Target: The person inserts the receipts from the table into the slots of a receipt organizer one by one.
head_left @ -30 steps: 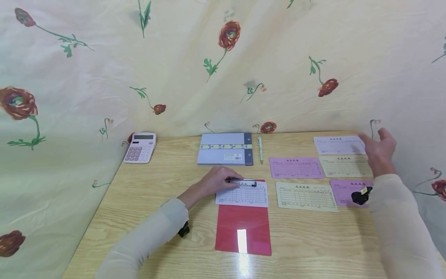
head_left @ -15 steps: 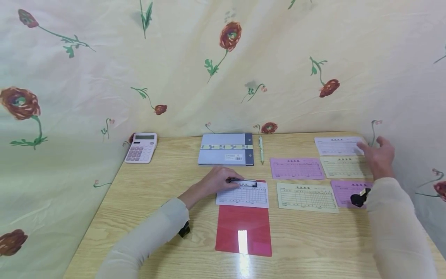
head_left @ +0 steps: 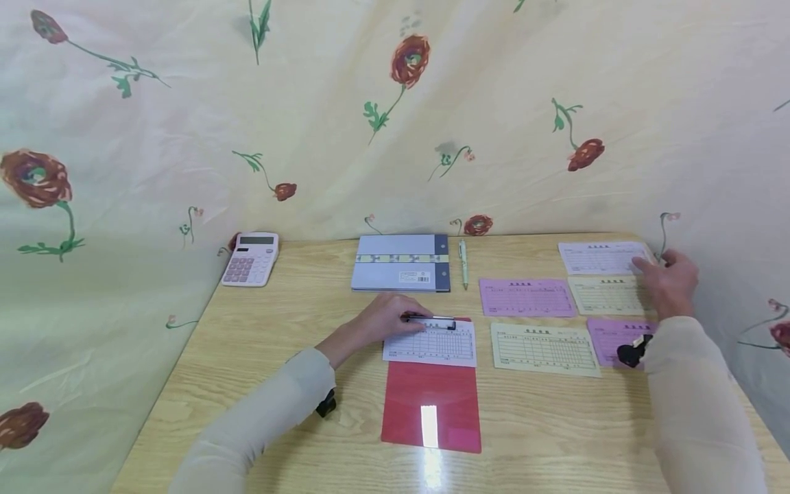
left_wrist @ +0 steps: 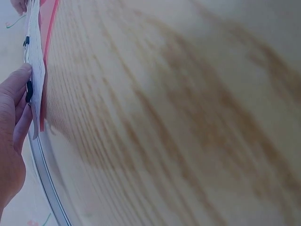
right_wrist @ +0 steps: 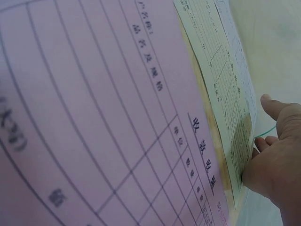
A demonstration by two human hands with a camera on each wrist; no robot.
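Left hand (head_left: 390, 315) pinches the clip (head_left: 451, 325); right hand (head_left: 670, 283), relaxed, has the far white slip (head_left: 595, 259) by its thumb.

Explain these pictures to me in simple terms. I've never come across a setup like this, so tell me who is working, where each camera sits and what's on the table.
There is no machine here, only a person working with bare hands. The wide picture comes from a camera on the head, looking forward and down. The two tilted close-ups come from cameras on the wrists, one each.

On the wooden table lie a calculator, a blue notebook, a pen and loose forms: two pink forms, two cream forms and a white form.

The left hand holds the clip of a red clipboard, which bears another white sheet. The right hand is at the loose white form's edge; whether it touches is unclear.
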